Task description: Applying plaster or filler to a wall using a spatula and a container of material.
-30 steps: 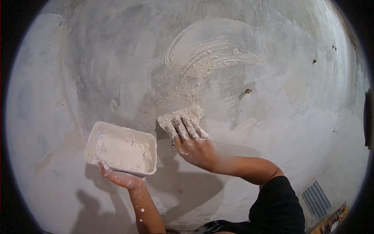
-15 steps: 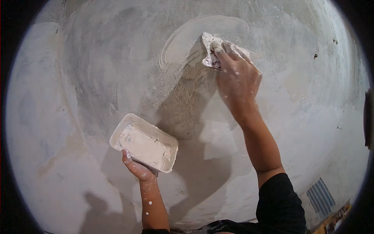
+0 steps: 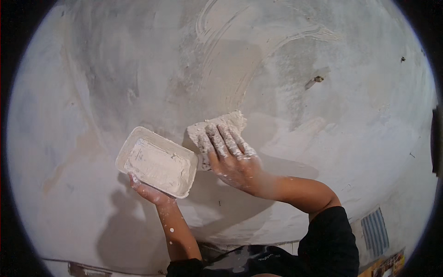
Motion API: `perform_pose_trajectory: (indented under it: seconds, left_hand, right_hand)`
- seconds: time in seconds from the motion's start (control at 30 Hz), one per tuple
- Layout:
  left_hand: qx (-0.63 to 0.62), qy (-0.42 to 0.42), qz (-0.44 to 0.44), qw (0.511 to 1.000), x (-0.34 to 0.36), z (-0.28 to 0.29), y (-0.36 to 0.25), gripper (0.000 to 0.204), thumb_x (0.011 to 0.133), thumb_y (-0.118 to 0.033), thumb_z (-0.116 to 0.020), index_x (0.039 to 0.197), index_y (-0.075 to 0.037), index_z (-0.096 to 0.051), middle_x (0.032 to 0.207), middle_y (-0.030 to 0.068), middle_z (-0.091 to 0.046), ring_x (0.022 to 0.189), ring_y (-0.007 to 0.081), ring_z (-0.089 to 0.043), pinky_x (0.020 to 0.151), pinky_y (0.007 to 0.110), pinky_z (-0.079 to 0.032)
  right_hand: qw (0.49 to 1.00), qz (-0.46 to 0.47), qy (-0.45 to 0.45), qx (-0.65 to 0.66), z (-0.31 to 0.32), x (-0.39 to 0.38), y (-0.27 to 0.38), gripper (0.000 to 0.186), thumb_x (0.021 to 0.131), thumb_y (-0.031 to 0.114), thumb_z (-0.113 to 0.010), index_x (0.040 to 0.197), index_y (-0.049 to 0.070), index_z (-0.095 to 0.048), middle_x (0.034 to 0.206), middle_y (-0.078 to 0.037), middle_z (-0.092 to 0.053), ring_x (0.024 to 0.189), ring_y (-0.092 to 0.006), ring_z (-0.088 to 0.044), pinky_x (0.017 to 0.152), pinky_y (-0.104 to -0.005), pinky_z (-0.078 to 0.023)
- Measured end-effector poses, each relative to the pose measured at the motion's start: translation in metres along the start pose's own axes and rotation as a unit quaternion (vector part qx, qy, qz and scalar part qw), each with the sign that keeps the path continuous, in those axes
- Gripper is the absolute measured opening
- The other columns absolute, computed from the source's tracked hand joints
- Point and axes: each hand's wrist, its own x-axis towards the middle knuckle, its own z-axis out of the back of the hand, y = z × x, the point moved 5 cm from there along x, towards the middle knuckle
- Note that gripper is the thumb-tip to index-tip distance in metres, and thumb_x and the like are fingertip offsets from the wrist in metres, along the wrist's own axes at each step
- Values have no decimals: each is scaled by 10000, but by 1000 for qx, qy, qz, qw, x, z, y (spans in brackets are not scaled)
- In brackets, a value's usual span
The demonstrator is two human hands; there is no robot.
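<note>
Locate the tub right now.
Head view, left of centre: the tub is in the person's left hand, just left of and slightly below the paste-covered tool in the right hand.

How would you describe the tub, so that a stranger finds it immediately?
Before the grey wall, left of centre, the left hand holds a rectangular tub. It has raised sides and pale paste inside, unlike the flat, coated tool under the right hand.
</note>
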Motion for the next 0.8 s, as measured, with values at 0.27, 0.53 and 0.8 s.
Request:
perform_pose_trajectory:
  seconds: [0.27,0.53,0.8]
  left_hand:
    - [95,-62,-37,993,-3,-13,-9,696,806,-523,-472,1306,-56,-344,1297,132,-388,1174,309,-400,948,449,-388]
    - [89,-9,20,996,-8,-13,-5,750,776,-513,-505,1336,-59,-298,1306,135,-366,1190,312,-378,974,449,-352]
    - [78,-64,21,995,-8,-7,-6,729,804,-514,-455,1349,-59,-291,1328,140,-352,1207,317,-364,982,442,-338]
  right_hand:
    - [992,-18,-86,89,49,17,-67,341,783,179,-528,1088,37,-585,1129,-163,-591,1113,-286,-531,955,-419,-387]
    - [964,-193,-182,-7,64,82,-154,263,754,115,-605,1015,99,-577,960,-111,-593,982,-255,-551,660,-414,-458]
    - [999,17,29,17,-22,28,-19,332,786,139,-502,1057,-52,-523,1096,-270,-561,1032,-410,-535,850,-461,-452]
